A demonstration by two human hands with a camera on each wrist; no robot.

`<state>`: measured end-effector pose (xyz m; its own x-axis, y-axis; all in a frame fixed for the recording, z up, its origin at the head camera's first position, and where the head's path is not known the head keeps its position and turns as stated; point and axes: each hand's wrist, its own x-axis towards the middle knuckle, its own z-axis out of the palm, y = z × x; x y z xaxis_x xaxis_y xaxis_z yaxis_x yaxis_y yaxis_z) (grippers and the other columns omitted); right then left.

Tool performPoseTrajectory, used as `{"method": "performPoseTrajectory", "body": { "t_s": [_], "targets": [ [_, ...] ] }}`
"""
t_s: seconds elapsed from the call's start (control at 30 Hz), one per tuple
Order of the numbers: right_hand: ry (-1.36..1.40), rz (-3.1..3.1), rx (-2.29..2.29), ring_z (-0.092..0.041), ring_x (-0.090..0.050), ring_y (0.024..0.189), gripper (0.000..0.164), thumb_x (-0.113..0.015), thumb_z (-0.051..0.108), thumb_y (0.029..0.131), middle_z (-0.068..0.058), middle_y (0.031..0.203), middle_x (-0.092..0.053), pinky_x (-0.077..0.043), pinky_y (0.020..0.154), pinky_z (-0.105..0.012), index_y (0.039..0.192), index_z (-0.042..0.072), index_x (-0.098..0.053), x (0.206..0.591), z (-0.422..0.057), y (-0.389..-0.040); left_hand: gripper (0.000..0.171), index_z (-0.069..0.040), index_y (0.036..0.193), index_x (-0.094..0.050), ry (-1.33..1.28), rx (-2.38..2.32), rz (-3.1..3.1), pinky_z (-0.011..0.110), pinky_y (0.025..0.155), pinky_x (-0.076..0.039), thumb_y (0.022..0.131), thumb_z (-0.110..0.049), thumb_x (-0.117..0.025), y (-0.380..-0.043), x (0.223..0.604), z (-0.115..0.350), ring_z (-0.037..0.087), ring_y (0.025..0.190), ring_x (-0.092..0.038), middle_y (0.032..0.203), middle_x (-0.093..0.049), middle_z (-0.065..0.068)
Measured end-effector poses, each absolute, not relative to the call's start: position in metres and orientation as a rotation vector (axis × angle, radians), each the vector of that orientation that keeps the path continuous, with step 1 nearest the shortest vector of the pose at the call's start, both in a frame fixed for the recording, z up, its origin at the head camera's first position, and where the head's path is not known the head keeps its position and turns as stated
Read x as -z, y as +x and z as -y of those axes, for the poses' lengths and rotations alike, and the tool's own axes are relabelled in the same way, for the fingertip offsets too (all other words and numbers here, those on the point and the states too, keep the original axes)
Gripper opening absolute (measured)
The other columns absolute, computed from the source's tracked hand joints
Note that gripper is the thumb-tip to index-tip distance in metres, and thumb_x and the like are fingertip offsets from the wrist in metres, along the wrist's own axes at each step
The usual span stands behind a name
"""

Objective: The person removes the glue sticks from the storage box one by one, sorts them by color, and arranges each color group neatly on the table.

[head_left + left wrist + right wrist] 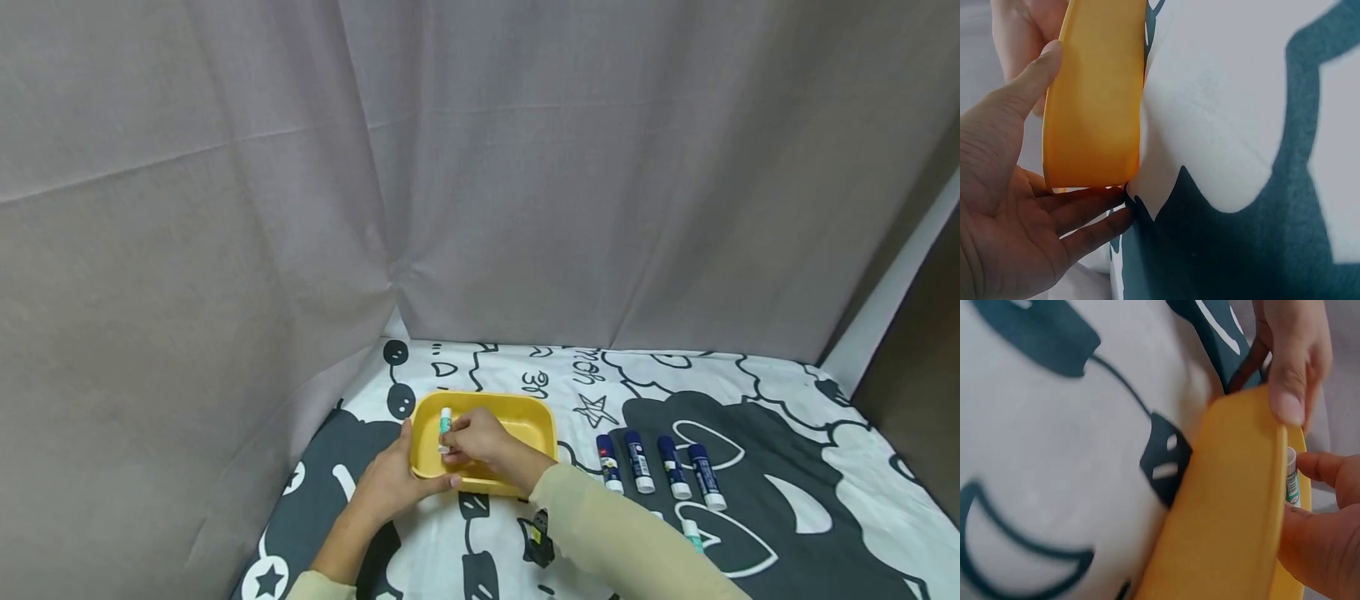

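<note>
A yellow plastic tray (pixel 532 421) sits on the patterned cloth. My left hand (pixel 393 479) grips its near left corner; in the left wrist view the thumb (pixel 1054 53) lies on the rim and the fingers reach round the end wall. Inside the tray, at its left end, my right hand (pixel 476 437) pinches a small white and green glue stick (pixel 446 421). The right wrist view shows this glue stick (pixel 1292 478) between finger and thumb, partly hidden behind the tray wall.
Right of the tray, several blue glue sticks with white ends (pixel 637 462) lie in a row. Nearer, another white and green glue stick (pixel 692 533) is partly covered by the right sleeve (pixel 622 533). A small black object (pixel 537 542) lies in front of the tray. Grey curtain (pixel 525 208) hangs behind.
</note>
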<state>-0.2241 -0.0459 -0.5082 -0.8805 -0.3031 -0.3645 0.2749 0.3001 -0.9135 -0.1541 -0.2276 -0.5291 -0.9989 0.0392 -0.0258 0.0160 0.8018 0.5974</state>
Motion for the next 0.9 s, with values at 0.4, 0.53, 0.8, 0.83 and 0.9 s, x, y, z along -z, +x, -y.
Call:
{"method": "performPoseTrajectory", "body": {
  "t_s": [0.4,0.53,0.8,0.83,0.9],
  "targets": [
    [-0.043,-2.277,1.544,-0.019,-0.08,0.082,0.037,-0.077,0.006,0.102,-0.017,0.106,-0.077,-0.07,0.082,-0.036,0.133,-0.011,-0.068,0.485,-0.029,-0.215,0.148,0.003,0.174,-0.022,0.034,-0.984,-2.947,0.061,0.102,-0.061,0.072,-0.08,-0.091,-0.153,0.53,0.227,0.039,0.124,-0.072,0.155,-0.064,0.027],
    [-0.016,-2.33,1.506,-0.019,-0.081,0.083,0.042,-0.078,0.006,0.101,-0.017,0.107,-0.076,-0.071,0.081,-0.037,0.137,-0.011,-0.067,0.476,-0.054,-0.208,0.148,0.002,0.174,-0.023,0.026,-0.974,-2.962,0.062,0.103,-0.06,0.072,-0.079,-0.091,-0.151,0.529,0.228,0.04,0.126,-0.072,0.156,-0.063,0.027],
    [-0.009,-2.461,1.355,-0.021,-0.08,0.084,0.045,-0.077,0.01,0.102,-0.012,0.103,-0.074,-0.07,0.08,-0.037,0.141,-0.009,-0.066,0.457,-0.112,-0.176,0.149,0.003,0.174,-0.022,0.043,-0.954,-2.966,0.062,0.103,-0.06,0.072,-0.082,-0.09,-0.15,0.53,0.228,0.041,0.127,-0.072,0.156,-0.063,0.027],
    [-0.008,-2.478,1.338,-0.021,-0.081,0.083,0.046,-0.077,0.011,0.102,-0.012,0.102,-0.074,-0.07,0.079,-0.038,0.141,-0.01,-0.065,0.456,-0.119,-0.173,0.149,0.003,0.174,-0.022,0.041,-0.952,-2.965,0.062,0.103,-0.06,0.072,-0.082,-0.09,-0.15,0.53,0.228,0.041,0.127,-0.072,0.156,-0.063,0.027],
    [0.009,-2.491,1.326,-0.021,-0.081,0.083,0.048,-0.076,0.011,0.102,-0.011,0.1,-0.074,-0.07,0.081,-0.039,0.143,-0.011,-0.064,0.453,-0.133,-0.166,0.149,0.003,0.174,-0.022,0.045,-0.941,-2.97,0.062,0.103,-0.06,0.072,-0.082,-0.089,-0.15,0.531,0.227,0.041,0.127,-0.072,0.156,-0.063,0.027]
  ]
}}
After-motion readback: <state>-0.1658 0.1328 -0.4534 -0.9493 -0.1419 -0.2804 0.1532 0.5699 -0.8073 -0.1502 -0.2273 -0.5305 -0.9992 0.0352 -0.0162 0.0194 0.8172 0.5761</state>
